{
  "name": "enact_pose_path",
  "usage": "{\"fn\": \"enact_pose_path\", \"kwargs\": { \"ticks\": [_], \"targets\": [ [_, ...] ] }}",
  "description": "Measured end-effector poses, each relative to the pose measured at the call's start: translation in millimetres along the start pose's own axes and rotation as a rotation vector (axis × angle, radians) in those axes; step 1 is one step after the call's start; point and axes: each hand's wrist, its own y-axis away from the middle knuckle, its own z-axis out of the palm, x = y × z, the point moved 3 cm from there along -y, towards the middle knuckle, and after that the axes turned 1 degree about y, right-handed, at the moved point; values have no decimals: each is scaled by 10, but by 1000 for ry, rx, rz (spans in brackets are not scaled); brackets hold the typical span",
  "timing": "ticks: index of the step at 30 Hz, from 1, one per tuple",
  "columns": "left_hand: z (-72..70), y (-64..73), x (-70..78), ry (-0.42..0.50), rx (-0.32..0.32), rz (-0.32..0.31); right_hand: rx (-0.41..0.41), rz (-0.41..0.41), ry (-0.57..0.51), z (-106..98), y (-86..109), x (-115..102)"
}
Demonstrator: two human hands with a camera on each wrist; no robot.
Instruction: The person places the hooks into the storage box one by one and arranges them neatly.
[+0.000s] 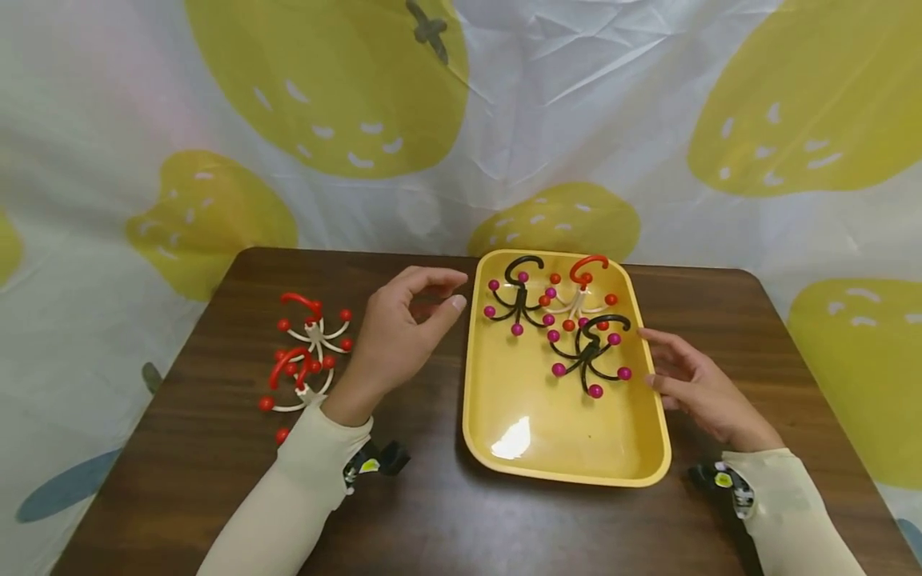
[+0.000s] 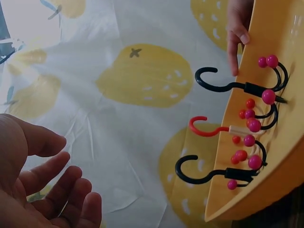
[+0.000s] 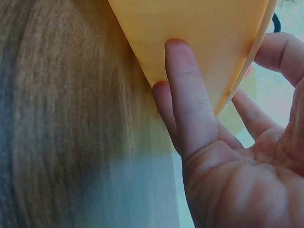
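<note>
A yellow tray [image 1: 533, 432] stands on the dark table, holding two black hooked hangers [image 1: 591, 352] with magenta ball tips and one white hanger [image 1: 578, 302] with a red hook and red balls. My left hand [image 1: 403, 328] hovers left of the tray, fingers loosely bent and apart, nothing between them. In its wrist view, the left hand [image 2: 52, 175] is away from the tray. At the tray's right side, my right hand [image 1: 702, 392] touches the rim and outer wall. The right wrist view shows extended fingers [image 3: 190, 95] against that wall.
More red-and-white hangers [image 1: 315, 332] lie close together on the left of the table [image 1: 432, 512], beside the left forearm. A white curtain [image 1: 519, 96] with yellow fruit prints hangs behind the table's back edge.
</note>
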Motion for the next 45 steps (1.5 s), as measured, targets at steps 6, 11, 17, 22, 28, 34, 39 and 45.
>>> {"fn": "enact_pose_path", "kwargs": {
  "ticks": [6,11,17,22,28,34,39,45],
  "targets": [
    [-172,75,-11,8,52,-5,8,-7,-7,2,13,5],
    [-302,132,-41,-54,78,1,27,-20,-8,7,41,21],
    [-505,246,-96,-100,117,-26,24,-43,-37,15,55,27],
    [-667,355,-137,-124,127,-51,18,-44,-64,19,74,36],
    [-870,462,-159,-154,184,-77,16,-53,-91,25,42,15],
    [-1047,566,-193,-170,201,-90,15,-62,-125,22,48,18],
    [-1203,679,-242,-188,248,-97,3,-52,-112,33,40,16],
    [-1330,803,-337,-212,305,-120,2,-53,-98,30,29,12]
  ]
}}
